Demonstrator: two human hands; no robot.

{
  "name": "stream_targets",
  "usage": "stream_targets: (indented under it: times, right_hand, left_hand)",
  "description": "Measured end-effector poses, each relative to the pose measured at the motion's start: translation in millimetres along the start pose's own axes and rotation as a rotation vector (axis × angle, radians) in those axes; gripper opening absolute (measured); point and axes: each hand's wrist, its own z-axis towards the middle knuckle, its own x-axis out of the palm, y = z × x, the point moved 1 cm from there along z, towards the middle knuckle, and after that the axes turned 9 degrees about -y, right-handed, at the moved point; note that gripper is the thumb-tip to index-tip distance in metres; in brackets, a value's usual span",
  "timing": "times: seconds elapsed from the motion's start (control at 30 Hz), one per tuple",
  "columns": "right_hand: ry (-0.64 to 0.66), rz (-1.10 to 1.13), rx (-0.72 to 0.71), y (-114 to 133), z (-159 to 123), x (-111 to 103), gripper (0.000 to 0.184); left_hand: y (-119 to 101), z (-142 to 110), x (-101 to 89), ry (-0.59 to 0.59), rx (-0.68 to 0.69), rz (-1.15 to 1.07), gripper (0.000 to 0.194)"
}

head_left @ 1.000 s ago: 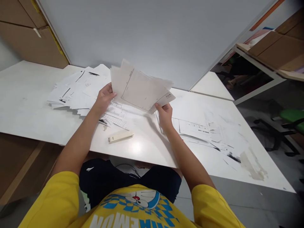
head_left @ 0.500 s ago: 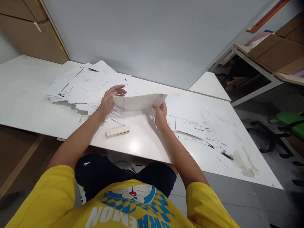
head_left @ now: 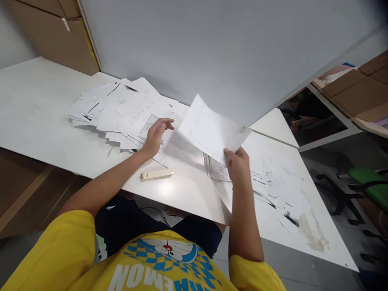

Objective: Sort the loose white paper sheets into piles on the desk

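Right hand: gripping the held paper by its near edge, toward the right, with the thumb on the upper face; the fingers beneath are mostly hidden.
Left hand: empty, fingers loosely spread, just beside the left corner of the held paper and apart from it, above the printed sheets at the pile's edge.
Held paper: raised over the counter between both hands, tilted, its far left corner highest and its surface bowed; how many sheets it has, I cannot tell.
Handling: probably light and limp, smooth enough for layers to slip, easy to crease or tear; best taken flat between thumb and fingers near opposite edges, pinched through the full thickness.
Stapler: cream, lying near the front edge of the counter, below the left hand.
Small paper stack: on the counter, partly covered by the held paper and right hand.
Paper pile: wide, untidy, fanned across the counter on the left.
Flat papers: spread beyond the right forearm.
Counter: white, glossy, backed by a grey panel.
Farther out: a cardboard box at the far left, a green chair at right.
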Motion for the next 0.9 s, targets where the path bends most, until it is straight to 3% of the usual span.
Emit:
stream_targets:
  times: [0.1, 0.2, 0.3, 0.4, 0.5, 0.7, 0.9]
  right_hand:
    - [-0.031, -0.02, 0.166, 4, -31, -42, 0.035]
    - [0.016, -0.152, 0.327, -3, -64, -77, 0.041]
    - [0.098, -0.25, 0.412, -11, -83, -96, 0.041]
    - [0.185, -0.293, 0.458, -14, -88, -98, 0.042]
    - [0.244, -0.295, 0.476, -15, -88, -88, 0.044]
    - [0.29, -0.262, 0.437, -18, -89, -75, 0.039]
    - [0.289, -0.179, 0.454, -18, -91, -76, 0.044]
  left_hand:
    - [-11, -10, 2.1, 0.105, 0.12, 0.195, 0.037]
    - [-20, -20, 7.4, 0.185, 0.242, 0.329, 0.034]
    - [-25, -30, 15.4, 0.405, 0.319, 0.528, 0.035]
    - [-28, -38, 22.3, 0.679, 0.408, 0.766, 0.039]
    - [-27, -41, 25.8, 0.828, 0.47, 0.85, 0.04]
    - [-22, -44, 27.9, 0.912, 0.51, 0.892, 0.038]
    - [-10, -51, 33.7, 1.018, 0.506, 0.96, 0.055]
